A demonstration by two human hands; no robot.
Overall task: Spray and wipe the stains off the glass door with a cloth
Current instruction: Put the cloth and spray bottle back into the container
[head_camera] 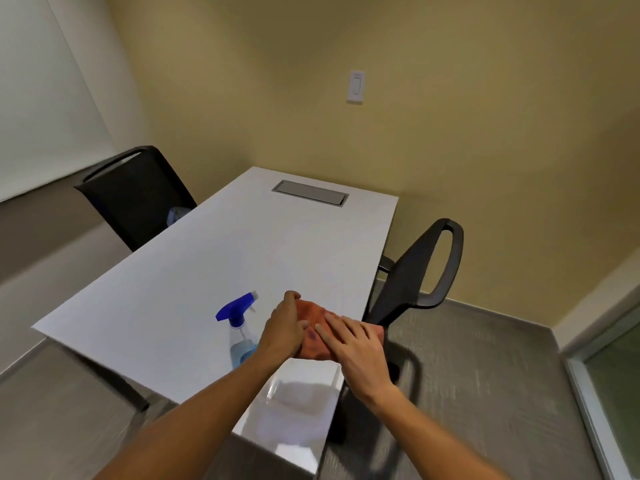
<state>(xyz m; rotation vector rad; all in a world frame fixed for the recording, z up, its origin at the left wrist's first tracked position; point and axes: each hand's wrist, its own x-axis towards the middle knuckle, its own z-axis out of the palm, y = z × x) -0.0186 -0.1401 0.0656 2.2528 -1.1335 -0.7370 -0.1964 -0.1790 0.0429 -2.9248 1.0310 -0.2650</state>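
An orange cloth [313,315] with a dark stain lies folded on the white table [194,271] near its right edge. My left hand [283,323] grips the cloth's left side, fingers curled over its far edge. My right hand [353,344] lies flat on top of the cloth with straight fingers. A spray bottle [240,327] with a blue trigger head and pale blue liquid stands just left of my left hand. The glass door [609,386] with its pale frame shows at the far right edge.
A black chair [420,275] stands at the table's right side, close to the cloth. Another black chair [135,192] stands at the far left. A metal cable hatch [310,192] sits in the table's far end. Grey carpet [485,393] covers the floor.
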